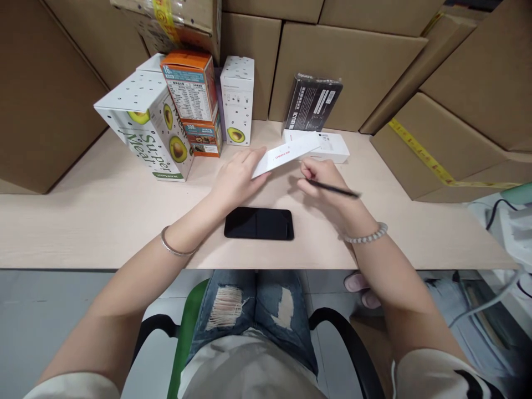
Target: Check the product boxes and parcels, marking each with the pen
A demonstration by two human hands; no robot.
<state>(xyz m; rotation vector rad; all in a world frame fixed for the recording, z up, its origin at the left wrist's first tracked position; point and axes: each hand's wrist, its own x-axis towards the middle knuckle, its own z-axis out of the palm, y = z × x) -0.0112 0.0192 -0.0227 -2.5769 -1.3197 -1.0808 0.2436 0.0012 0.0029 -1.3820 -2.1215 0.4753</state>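
My left hand (241, 176) grips the near end of a slim white box (286, 154) with small red lettering, fingers and thumb on opposite edges. The box is held tilted above the table, its far end overlapping another white box (336, 147) that lies flat. Closed around a thin black pen (334, 189) is my right hand (326, 180), just right of the held box; the pen's back end points right and looks blurred. Nearer to me, a black smartphone (258, 224) rests on the table with its screen dark.
At the back left stand white avocado-print boxes (145, 122) and stacked orange boxes (192, 88). A black box (313, 104) leans behind the flat white one. Cardboard cartons (344, 72) wall off the back of the table (83, 233), and another carton (440, 155) sits at the right.
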